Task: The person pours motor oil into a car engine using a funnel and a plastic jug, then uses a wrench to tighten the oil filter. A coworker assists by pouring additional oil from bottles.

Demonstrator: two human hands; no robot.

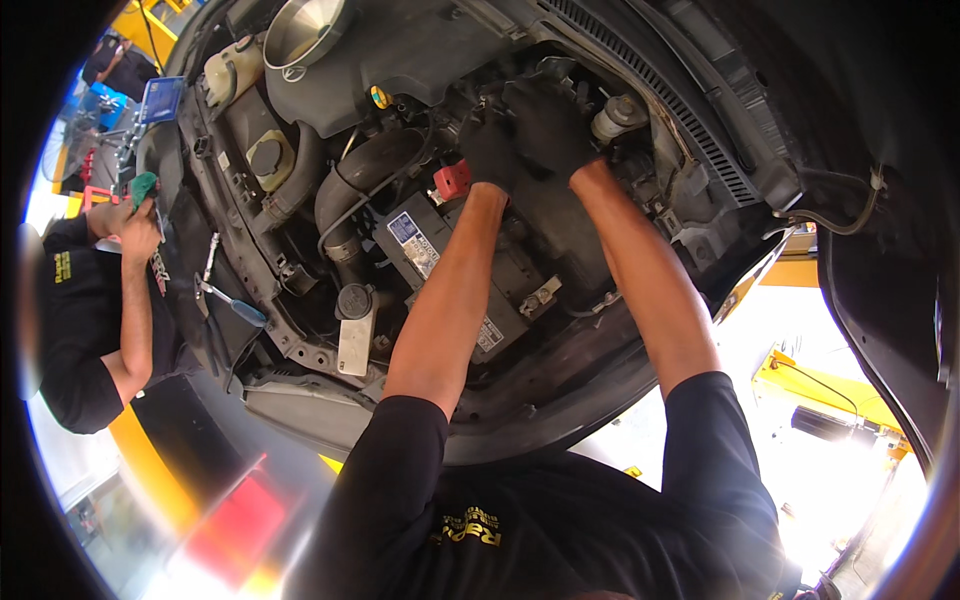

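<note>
Both my hands, in black gloves, reach deep into a car's engine bay, close together behind the battery. My left hand is just beyond the battery's red terminal cover. Beside it, my right hand is bent over dark parts near the fluid reservoir. The fingers of both hands blend into the dark parts, so what they touch or grip cannot be made out. A thick black intake hose curves left of the battery, below a yellow cap.
A metal funnel sits on the dark engine cover. Tools, including a blue-handled one, lie along the car's left edge. A co-worker stands there with something green in hand. The raised hood is at right.
</note>
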